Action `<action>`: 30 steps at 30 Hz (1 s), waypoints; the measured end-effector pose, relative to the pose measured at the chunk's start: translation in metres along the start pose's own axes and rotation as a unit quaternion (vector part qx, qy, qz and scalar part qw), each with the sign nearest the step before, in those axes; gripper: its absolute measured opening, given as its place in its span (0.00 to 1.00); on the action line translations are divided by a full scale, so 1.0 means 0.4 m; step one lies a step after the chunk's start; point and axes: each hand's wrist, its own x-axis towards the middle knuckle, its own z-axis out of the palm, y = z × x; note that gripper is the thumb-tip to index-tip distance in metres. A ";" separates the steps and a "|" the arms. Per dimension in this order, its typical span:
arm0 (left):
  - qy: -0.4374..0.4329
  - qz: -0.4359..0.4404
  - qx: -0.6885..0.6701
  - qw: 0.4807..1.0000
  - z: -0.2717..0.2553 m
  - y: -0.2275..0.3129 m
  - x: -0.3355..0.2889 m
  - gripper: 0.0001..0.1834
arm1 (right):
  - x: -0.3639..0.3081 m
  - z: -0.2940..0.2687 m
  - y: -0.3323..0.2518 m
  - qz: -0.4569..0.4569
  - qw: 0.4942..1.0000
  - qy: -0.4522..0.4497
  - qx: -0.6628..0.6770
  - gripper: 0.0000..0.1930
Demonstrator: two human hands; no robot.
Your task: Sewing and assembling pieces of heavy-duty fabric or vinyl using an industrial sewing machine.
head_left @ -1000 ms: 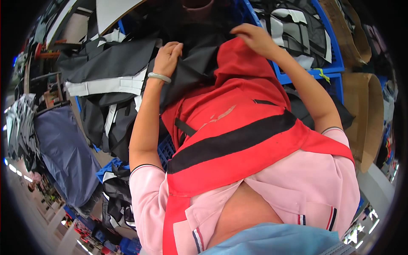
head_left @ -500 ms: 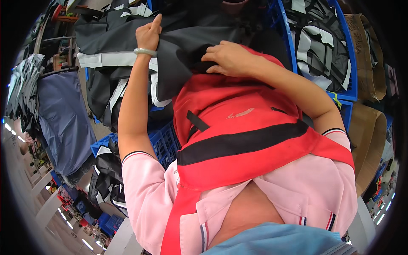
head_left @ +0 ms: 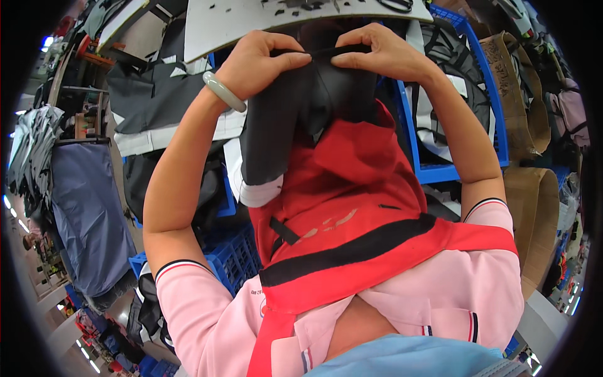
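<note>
— Up top in the head view: both hands raised, pinching one black strap [head_left: 320,53] between them. Left hand [head_left: 260,63] closed, thumb and fingers nipped on the strap's left end; right hand [head_left: 377,53] closed the same way on the right end, thumbs nearly meeting.

— And below the strap?

— Hanging from it, a black fabric piece [head_left: 295,119], with a white edge at its lower left. Draped just under, touching it, a red bag [head_left: 352,188] with a black band across, lying against the chest over a pink shirt [head_left: 440,295]. Pale green bangle [head_left: 223,92] on the left wrist.

— Around all that?

— Behind the hands, a grey board [head_left: 251,22] with small dark marks. Blue crates [head_left: 440,169] right and lower left, stuffed with black-and-white fabric. Brown cartons [head_left: 521,94] far right. Dark blue cloth [head_left: 88,220] hanging at left.

— How far along, judging by this?

— Early to middle, probably. Strap gripped and stretched taut, black piece lifted clear of the crates: that much done. Left, seemingly: lining the strap up with the red bag or fixing it there. Cannot tell whether black piece and bag are already joined; the seam, if any, hides under the folds.
</note>
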 end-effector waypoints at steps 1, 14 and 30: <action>0.002 0.012 -0.030 0.999 -0.014 0.003 0.011 0.12 | 0.010 -0.005 -0.005 -0.035 0.999 0.032 0.026 0.17; 0.000 -0.063 -0.275 0.959 -0.136 -0.042 0.269 0.17 | 0.204 -0.165 0.099 0.006 0.973 0.140 0.181 0.12; 0.090 -0.128 -0.339 0.928 -0.146 -0.136 0.432 0.17 | 0.349 -0.222 0.188 0.073 0.928 0.121 0.346 0.13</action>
